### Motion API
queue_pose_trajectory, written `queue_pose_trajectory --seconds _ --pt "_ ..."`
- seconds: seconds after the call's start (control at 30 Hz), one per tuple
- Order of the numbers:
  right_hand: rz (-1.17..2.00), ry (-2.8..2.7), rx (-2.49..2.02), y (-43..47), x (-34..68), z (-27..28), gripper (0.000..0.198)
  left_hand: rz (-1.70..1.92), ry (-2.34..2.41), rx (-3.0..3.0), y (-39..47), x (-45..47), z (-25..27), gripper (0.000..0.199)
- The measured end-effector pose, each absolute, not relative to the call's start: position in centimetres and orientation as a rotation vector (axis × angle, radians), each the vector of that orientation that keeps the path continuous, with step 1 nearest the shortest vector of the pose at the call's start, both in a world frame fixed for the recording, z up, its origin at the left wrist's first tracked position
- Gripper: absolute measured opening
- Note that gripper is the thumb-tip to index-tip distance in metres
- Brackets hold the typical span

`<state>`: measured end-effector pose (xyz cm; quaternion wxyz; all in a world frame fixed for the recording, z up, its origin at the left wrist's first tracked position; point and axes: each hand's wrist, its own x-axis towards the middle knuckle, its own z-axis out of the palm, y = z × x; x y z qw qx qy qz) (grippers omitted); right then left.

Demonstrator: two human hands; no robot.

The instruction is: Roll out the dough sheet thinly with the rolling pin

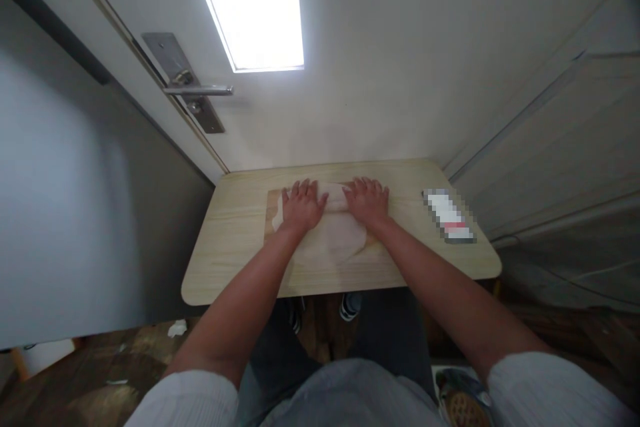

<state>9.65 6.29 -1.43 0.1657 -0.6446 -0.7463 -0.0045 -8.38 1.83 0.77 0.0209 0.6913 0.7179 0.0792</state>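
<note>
A pale beige, thin, soft sheet that looks like cloth [335, 237] lies spread on the table, with a folded band across its far part. Partly under it is a tan rectangular piece [271, 213], whose material I cannot tell. My left hand [303, 205] rests palm down on the left side of the pale sheet, its fingers stretched out and thumb pointing inward. On the right side, my right hand [367, 201] presses down in the same way, fingers apart. Both hands lie near the sheet's far edge, and neither grips anything I can see.
The small light-wood table [225, 233] stands against a white door [400, 67] with a metal handle [200, 90]. A blurred-out phone-like object [449, 215] lies at the table's right. A grey panel [65, 200] rises at the left.
</note>
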Motion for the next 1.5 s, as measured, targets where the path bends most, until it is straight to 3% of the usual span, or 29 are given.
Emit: queue_pose_trajectory --seconds 0.47,0.87,1.5 --pt "0.138 -2.207 -1.872 12.2 8.7 -0.5 0.070 0.201 2.212 2.115 7.4 -9.7 0.6 0.063" --pt "0.154 -2.232 -1.888 14.4 8.1 -0.3 0.063 0.232 2.206 2.140 9.5 -10.0 0.8 0.057" --pt "0.009 -2.221 -1.848 6.6 9.9 -0.9 0.056 0.305 2.300 2.186 1.6 -7.8 1.0 0.055"
